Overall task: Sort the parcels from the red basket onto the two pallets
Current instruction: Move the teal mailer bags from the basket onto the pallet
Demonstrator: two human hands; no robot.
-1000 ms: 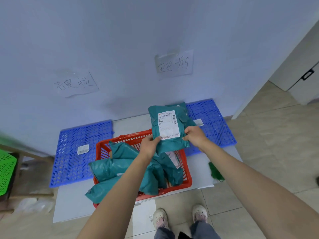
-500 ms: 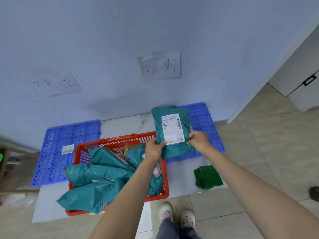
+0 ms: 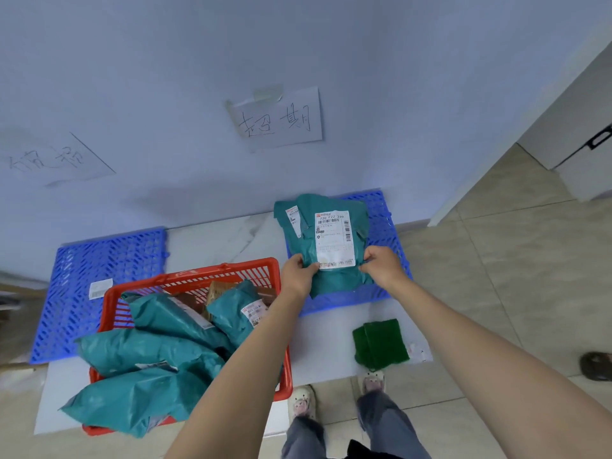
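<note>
I hold a teal parcel point(image 3: 334, 246) with a white shipping label over the right blue pallet point(image 3: 387, 260). My left hand point(image 3: 298, 273) pinches its lower left edge and my right hand point(image 3: 381, 265) pinches its lower right edge. A second teal parcel point(image 3: 286, 215) lies on that pallet, partly under the held one. The red basket point(image 3: 185, 279) stands lower left with several teal parcels point(image 3: 149, 352) and a brown one point(image 3: 218, 291) in it. The left blue pallet point(image 3: 99, 276) bears only a small white label point(image 3: 99, 288).
Both pallets lie against a wall with two handwritten paper signs point(image 3: 278, 119) above them. A dark green cloth point(image 3: 381, 342) lies on the white board point(image 3: 324, 346) under the basket. My shoes point(image 3: 372, 382) stand on the tiled floor; a dark sandal point(image 3: 597, 366) is at the right edge.
Both hands have carried the parcel from above the basket to the right and down, over the right pallet. The view has shifted right with it.
</note>
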